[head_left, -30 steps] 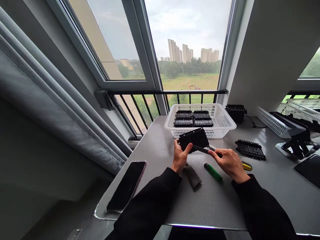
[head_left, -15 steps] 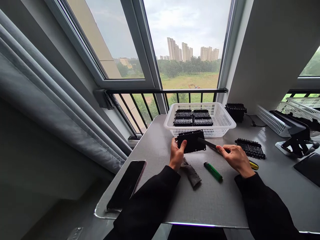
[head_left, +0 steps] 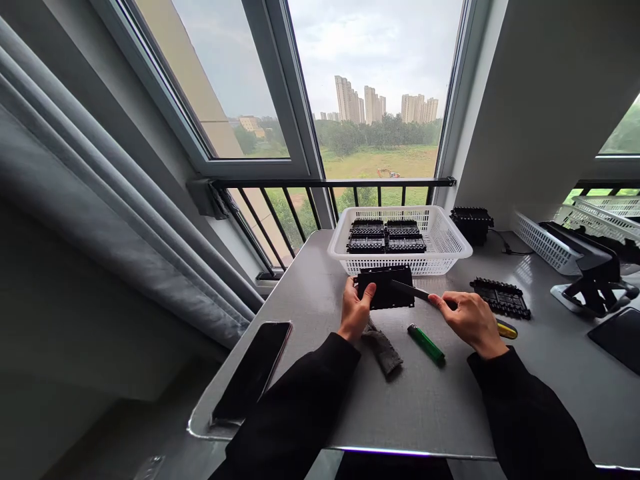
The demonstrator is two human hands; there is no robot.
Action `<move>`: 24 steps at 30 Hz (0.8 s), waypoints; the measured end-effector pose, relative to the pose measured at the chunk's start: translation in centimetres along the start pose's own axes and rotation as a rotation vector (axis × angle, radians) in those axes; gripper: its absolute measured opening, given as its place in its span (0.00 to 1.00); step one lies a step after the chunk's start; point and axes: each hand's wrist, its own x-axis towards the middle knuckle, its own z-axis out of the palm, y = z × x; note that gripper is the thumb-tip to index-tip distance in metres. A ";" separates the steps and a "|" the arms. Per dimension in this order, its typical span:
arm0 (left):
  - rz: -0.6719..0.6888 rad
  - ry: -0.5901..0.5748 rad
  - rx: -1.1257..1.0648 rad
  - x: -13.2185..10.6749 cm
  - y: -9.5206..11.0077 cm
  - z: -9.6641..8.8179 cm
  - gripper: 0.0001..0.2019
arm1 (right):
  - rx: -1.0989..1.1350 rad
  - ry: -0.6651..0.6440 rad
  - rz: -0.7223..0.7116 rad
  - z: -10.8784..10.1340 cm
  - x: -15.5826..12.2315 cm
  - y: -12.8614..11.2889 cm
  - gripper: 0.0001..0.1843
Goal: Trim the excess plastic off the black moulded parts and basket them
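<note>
My left hand (head_left: 356, 310) holds a flat black plastic panel (head_left: 383, 293) by its left end, thumb on its face, above the table. Small notches run along the panel's edges. My right hand (head_left: 473, 321) is closed around a flat file (head_left: 413, 289). Its dark blade lies across the panel's face, and a yellow and black handle end (head_left: 507, 329) sticks out behind the hand. Below the panel lie a grey cloth strip (head_left: 384, 350) and a green lighter (head_left: 426, 345).
A white plastic basket (head_left: 400, 267) holding several black ribbed parts stands behind my hands. Another black part (head_left: 501, 297) lies to the right, with a black stack (head_left: 471, 225) beyond it. A phone (head_left: 253, 372) lies at the left edge. White baskets (head_left: 545, 243) and a black stand (head_left: 595, 273) are at right.
The panel has shifted slightly right and down in my left hand. The file has drawn slightly, its tip now a little further left on the panel.
</note>
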 end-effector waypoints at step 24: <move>-0.010 0.032 -0.082 0.1 -0.6 0.0 0.16 | 0.081 0.010 0.043 0.0 0.1 0.4 0.32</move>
